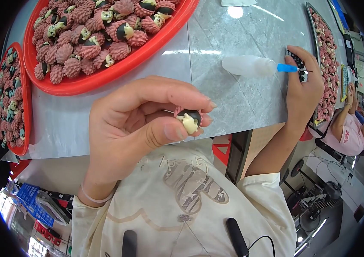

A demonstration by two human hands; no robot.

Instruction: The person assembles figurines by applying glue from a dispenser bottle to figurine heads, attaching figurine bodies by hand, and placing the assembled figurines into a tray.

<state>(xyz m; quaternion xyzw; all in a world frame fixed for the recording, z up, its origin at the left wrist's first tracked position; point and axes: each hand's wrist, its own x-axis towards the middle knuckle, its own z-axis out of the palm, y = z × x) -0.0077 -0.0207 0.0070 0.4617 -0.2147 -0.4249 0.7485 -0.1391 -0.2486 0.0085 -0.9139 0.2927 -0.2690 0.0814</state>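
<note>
A small pink hedgehog figure with a cream face sat at mid-frame, pinched between the thumb and fingers of the left hand. At the right of the frame the right hand rested on the grey bench, its fingers closed around a dark piece beside a white squeeze bottle with a blue nozzle. A red tray heaped with like figures filled the upper left.

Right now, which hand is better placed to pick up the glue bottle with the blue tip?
The right hand, probably. It rests on the grey table beside the bottle's blue tip, while the left hand pinches a small figurine nearer the body.
</note>
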